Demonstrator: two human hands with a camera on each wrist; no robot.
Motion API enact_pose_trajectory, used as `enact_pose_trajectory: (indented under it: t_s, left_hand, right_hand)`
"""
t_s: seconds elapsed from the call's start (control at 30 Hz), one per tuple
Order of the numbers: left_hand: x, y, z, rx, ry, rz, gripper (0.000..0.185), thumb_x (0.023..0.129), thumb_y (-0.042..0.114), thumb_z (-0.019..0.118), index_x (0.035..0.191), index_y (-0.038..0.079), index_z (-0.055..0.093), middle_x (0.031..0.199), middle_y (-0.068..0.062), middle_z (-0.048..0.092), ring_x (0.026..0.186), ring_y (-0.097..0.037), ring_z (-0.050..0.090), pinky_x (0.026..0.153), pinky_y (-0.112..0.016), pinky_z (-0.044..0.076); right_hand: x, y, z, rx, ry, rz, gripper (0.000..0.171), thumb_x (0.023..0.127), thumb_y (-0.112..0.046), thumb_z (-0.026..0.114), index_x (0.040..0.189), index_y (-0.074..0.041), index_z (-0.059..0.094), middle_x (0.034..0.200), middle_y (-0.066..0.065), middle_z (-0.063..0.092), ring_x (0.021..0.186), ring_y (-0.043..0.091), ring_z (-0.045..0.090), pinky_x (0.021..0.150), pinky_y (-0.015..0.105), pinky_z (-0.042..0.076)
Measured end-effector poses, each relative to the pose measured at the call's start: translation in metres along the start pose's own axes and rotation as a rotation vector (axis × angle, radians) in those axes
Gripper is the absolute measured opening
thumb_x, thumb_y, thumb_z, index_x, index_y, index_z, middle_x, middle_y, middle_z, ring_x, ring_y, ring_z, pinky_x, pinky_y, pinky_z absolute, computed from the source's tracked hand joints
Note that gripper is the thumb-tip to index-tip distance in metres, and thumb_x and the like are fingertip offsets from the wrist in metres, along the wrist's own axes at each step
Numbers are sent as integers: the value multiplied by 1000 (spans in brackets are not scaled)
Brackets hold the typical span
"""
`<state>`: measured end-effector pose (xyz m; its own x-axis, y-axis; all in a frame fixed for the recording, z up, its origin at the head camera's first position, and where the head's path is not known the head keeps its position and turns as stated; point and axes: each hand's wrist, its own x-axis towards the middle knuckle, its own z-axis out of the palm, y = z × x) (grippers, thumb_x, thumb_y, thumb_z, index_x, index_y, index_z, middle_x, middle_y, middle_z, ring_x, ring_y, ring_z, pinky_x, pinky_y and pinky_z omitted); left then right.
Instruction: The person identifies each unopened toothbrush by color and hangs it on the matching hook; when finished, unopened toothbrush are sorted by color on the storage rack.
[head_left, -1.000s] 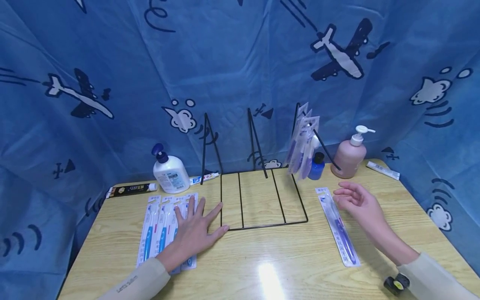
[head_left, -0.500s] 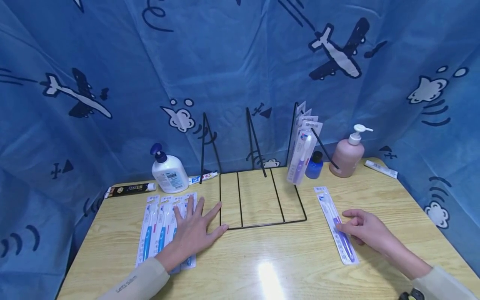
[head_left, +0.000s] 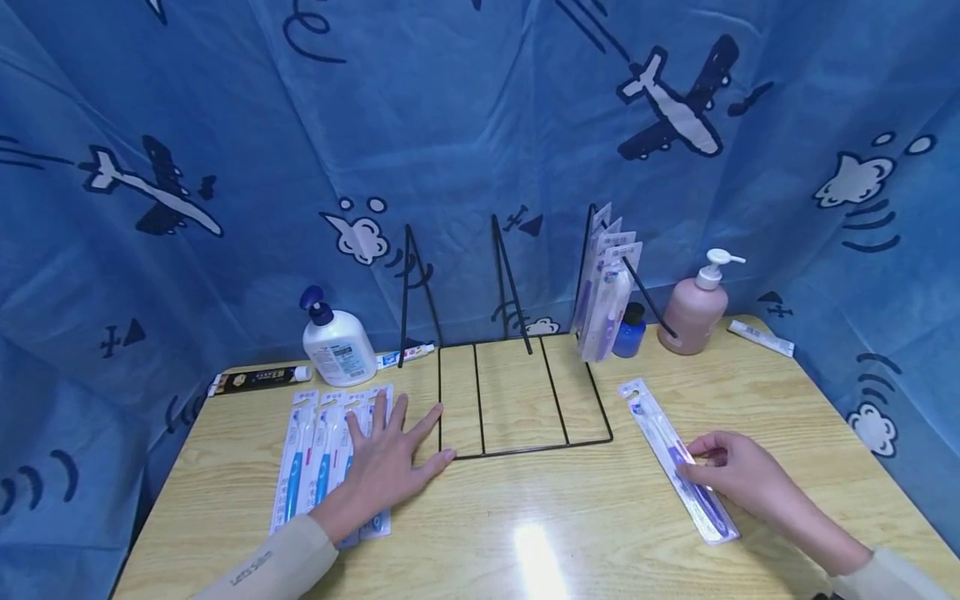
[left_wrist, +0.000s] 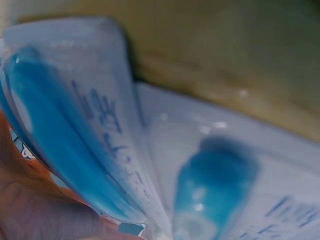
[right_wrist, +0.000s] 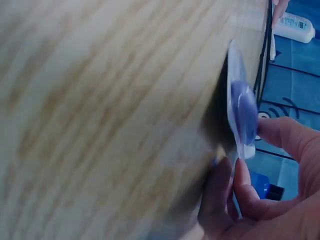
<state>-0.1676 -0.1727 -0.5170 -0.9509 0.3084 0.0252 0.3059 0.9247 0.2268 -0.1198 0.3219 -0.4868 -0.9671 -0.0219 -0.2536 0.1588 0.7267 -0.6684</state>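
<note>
In the head view my right hand (head_left: 738,475) pinches the edge of a purple toothbrush in a blister pack (head_left: 678,462), right of the black wire rack (head_left: 480,400). The right wrist view shows this pack (right_wrist: 240,105) between thumb and fingers, tilted off the wood. My left hand (head_left: 386,462) lies with spread fingers over blue toothbrush packs (head_left: 298,458), its thumb and a fingertip near the rack's left side. Up close in the left wrist view are two blue handles in packs (left_wrist: 65,135). Several purple toothbrush packs (head_left: 609,308) hang on the rack's right hook.
Behind the left hand stand a white pump bottle (head_left: 341,350), a black toothpaste tube (head_left: 258,380) and a small white-blue tube (head_left: 405,356). A blue bottle (head_left: 628,333), a pink pump bottle (head_left: 693,312) and a white tube (head_left: 761,338) are at the back right. A blue curtain (head_left: 450,125) surrounds the table.
My right hand has come down from beside the purple pack's top and now grips its edge; the pack has turned slightly and lifted. The hanging packs swung and settled. The left hand stays put.
</note>
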Motion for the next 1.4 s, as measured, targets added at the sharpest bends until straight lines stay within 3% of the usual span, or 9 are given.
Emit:
enact_pose_trajectory:
  t_s: [0.1, 0.2, 0.33, 0.47, 0.7, 0.93, 1.1, 1.27, 1.4]
  left_hand:
    - [0, 0, 0, -4, 12, 4, 80, 101, 79, 51, 166, 33, 49, 173, -30, 30, 160, -59, 4, 113, -90, -1]
    - [0, -1, 1, -6, 23, 5, 79, 101, 78, 52, 166, 33, 50, 172, -30, 31, 160, -59, 5, 113, -90, -2]
    - [0, 0, 1, -6, 27, 7, 79, 101, 79, 52, 166, 33, 50, 172, -30, 31, 160, -59, 5, 113, -90, -2]
    - [-1, 0, 1, 0, 51, 12, 79, 101, 77, 55, 165, 32, 51, 171, -30, 32, 159, -60, 8, 113, -90, 0]
    - [-2, -1, 1, 19, 43, 2, 79, 101, 78, 54, 166, 34, 50, 172, -30, 31, 159, -60, 8, 113, -90, 1]
    - [-1, 0, 1, 2, 24, 4, 80, 101, 79, 51, 166, 33, 50, 172, -30, 30, 160, -59, 6, 113, -90, -1]
    - [0, 1, 1, 1, 16, -1, 80, 101, 80, 50, 167, 34, 48, 173, -29, 28, 160, -59, 4, 113, -89, -3]
    - [0, 1, 1, 2, 15, -11, 80, 101, 80, 51, 166, 34, 49, 173, -29, 28, 161, -59, 4, 113, -90, -2]
    - [0, 1, 2, 1, 20, -14, 80, 101, 80, 51, 166, 35, 49, 174, -29, 28, 161, -58, 4, 113, -89, -3]
  right_hand:
    - [-5, 1, -1, 45, -24, -33, 41, 95, -23, 85, 117, 7, 68, 100, 4, 73, 91, 18, 67, 75, 32, 54]
    - [-9, 5, -2, 217, -142, -40, 54, 97, -18, 82, 136, 13, 60, 107, 8, 74, 91, 20, 68, 71, 31, 57]
    - [-14, 12, -6, 468, -344, -36, 78, 103, -13, 75, 161, 15, 31, 133, 16, 70, 95, 25, 72, 71, 40, 63]
    - [-17, 16, -5, 571, -430, -65, 84, 108, -12, 69, 167, 11, 14, 143, 20, 60, 101, 27, 71, 73, 44, 64]
    - [-29, 0, 6, 609, -318, -240, 78, 108, -5, 66, 168, -5, 16, 156, 29, 41, 126, 15, 63, 90, 40, 61]
    - [-42, -21, 4, 646, -136, -505, 72, 108, 10, 55, 167, -18, 24, 144, 1, 61, 125, 12, 65, 94, 31, 59]
    - [-45, -38, -12, 784, -134, -708, 79, 101, 27, 44, 166, -14, 23, 133, 5, 63, 117, 15, 66, 89, 31, 61]
    - [-47, -49, -25, 796, -147, -870, 87, 92, 37, 39, 166, -2, 18, 126, 8, 62, 111, 17, 65, 87, 30, 60]
    - [-48, -55, -25, 732, -142, -870, 86, 91, 38, 43, 164, 0, 21, 120, 7, 62, 107, 17, 65, 85, 31, 60]
